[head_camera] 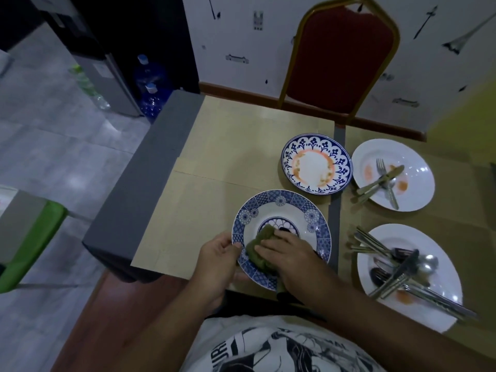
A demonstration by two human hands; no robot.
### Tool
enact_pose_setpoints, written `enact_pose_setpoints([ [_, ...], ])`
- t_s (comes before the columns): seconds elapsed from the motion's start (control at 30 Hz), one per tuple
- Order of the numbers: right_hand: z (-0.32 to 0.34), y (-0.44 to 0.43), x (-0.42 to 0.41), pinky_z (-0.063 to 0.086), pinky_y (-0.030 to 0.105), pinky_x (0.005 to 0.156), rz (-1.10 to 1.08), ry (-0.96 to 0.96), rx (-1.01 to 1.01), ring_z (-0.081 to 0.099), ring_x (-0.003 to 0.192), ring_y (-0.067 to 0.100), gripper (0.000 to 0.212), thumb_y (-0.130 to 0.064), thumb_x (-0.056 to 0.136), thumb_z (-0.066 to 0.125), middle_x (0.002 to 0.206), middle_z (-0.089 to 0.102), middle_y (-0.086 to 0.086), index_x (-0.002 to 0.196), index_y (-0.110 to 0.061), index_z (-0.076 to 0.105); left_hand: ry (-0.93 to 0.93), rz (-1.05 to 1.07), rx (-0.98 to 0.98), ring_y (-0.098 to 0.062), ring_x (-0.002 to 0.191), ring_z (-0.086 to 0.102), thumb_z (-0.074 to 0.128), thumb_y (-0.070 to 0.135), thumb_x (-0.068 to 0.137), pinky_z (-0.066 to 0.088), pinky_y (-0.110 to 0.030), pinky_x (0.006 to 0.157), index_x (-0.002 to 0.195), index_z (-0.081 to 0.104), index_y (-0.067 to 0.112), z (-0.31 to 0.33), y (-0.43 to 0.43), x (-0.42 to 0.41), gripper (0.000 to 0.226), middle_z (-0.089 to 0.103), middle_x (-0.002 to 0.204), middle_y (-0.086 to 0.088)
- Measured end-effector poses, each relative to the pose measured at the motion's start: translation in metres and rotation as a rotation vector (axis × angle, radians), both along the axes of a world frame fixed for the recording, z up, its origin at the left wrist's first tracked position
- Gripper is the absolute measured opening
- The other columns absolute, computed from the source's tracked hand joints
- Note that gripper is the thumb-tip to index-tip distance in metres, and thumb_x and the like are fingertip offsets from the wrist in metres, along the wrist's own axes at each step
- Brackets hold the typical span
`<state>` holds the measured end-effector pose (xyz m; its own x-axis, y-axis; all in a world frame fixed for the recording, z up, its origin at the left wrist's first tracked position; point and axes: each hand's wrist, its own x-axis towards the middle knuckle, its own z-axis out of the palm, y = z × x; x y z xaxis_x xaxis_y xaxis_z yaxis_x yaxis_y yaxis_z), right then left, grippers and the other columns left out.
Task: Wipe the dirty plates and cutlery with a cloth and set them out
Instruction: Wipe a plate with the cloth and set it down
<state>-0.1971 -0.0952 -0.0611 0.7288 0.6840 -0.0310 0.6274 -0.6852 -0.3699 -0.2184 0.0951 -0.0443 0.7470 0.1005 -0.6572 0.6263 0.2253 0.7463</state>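
Here, low centre of the frame: our left hand [217, 260] grips the left rim of the blue lattice-rimmed plate [279, 201], thumb over the edge. It looks raised slightly off the tan placemat [214, 210] on the near side, though we cannot be sure. Our right hand [288, 257] lies over a wadded green cloth [261, 241], fingers spread across it and pressing it into the plate's well, not pinching. The part of the well that shows looks free of stains.

Lower right: a white plate [386, 238] with a heap of cutlery [400, 272] crossed on it, spoons, forks and a dark-bladed knife, and an orange smear near its lower edge. Unwiped, we judge.

Centre, further off: a blue floral plate [292, 147] with an orange residue ring round its well. Dirty.

Right of that: a second white plate [418, 159] with orange spots, a fork [380, 165] and table knife [394, 171] crossed on it.

Beyond the table: a red padded chair [343, 55].

Progress: early. First plate in hand; three plates and all the cutlery left, and nothing set out.
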Motion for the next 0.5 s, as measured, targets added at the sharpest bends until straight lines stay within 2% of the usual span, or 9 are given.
enact_pose_setpoints([
  [0.07, 0.005, 0.005, 0.007, 0.045, 0.041, 0.094, -0.049, 0.005, 0.019, 0.05, 0.119, 0.028, 0.053, -0.027, 0.078, 0.055, 0.136, 0.059, -0.004, 0.131, -0.025, 0.059, -0.007, -0.02, -0.01, -0.03, 0.083, 0.075, 0.048, 0.005, 0.102, 0.062, -0.04, 0.063, 0.112, 0.068, 0.003, 0.001, 0.0, 0.001, 0.022, 0.077, 0.1, -0.017],
  [0.17, 0.01, 0.008, 0.035, 0.045, 0.044, 0.091, -0.232, 0.011, -0.028, 0.047, 0.111, 0.031, 0.07, -0.027, 0.068, 0.078, 0.14, 0.056, 0.002, 0.134, -0.023, 0.056, -0.04, -0.027, 0.001, -0.03, 0.087, 0.075, 0.048, 0.006, 0.102, 0.062, -0.041, 0.065, 0.111, 0.068, 0.003, 0.003, 0.001, 0.004, 0.022, 0.077, 0.102, -0.015],
  [0.27, 0.021, -0.008, 0.048, 0.048, 0.046, 0.078, -0.323, 0.026, -0.11, 0.048, 0.097, 0.031, 0.077, -0.025, 0.055, 0.086, 0.128, 0.063, 0.004, 0.127, -0.02, 0.062, -0.035, 0.02, 0.025, -0.03, 0.089, 0.075, 0.05, 0.006, 0.101, 0.062, -0.05, 0.072, 0.109, 0.07, 0.007, 0.003, 0.003, 0.006, 0.022, 0.078, 0.101, -0.011],
  [0.33, 0.019, -0.016, 0.034, 0.048, 0.044, 0.073, -0.296, 0.059, -0.101, 0.05, 0.094, 0.031, 0.082, -0.028, 0.043, 0.09, 0.121, 0.066, 0.002, 0.121, -0.02, 0.066, -0.013, 0.047, 0.029, -0.028, 0.086, 0.076, 0.051, 0.005, 0.101, 0.063, -0.047, 0.068, 0.108, 0.071, 0.008, 0.002, 0.005, 0.01, 0.022, 0.078, 0.098, -0.01],
  [0.4, 0.012, -0.009, 0.017, 0.047, 0.041, 0.073, -0.299, 0.077, -0.054, 0.049, 0.094, 0.028, 0.07, -0.024, 0.053, 0.088, 0.119, 0.068, 0.0, 0.12, -0.023, 0.067, 0.003, 0.054, 0.035, -0.025, 0.079, 0.076, 0.05, 0.004, 0.101, 0.062, -0.041, 0.062, 0.105, 0.071, 0.007, 0.001, 0.004, 0.014, 0.021, 0.078, 0.095, -0.011],
  [0.5, 0.001, 0.01, 0.003, 0.047, 0.042, 0.071, -0.286, 0.097, 0.069, 0.047, 0.092, 0.025, 0.052, -0.007, 0.069, 0.071, 0.116, 0.069, -0.002, 0.119, -0.023, 0.068, 0.009, 0.02, 0.037, -0.028, 0.08, 0.075, 0.051, 0.004, 0.1, 0.063, -0.046, 0.065, 0.106, 0.071, 0.004, 0.0, -0.001, 0.018, 0.021, 0.078, 0.095, -0.013],
])
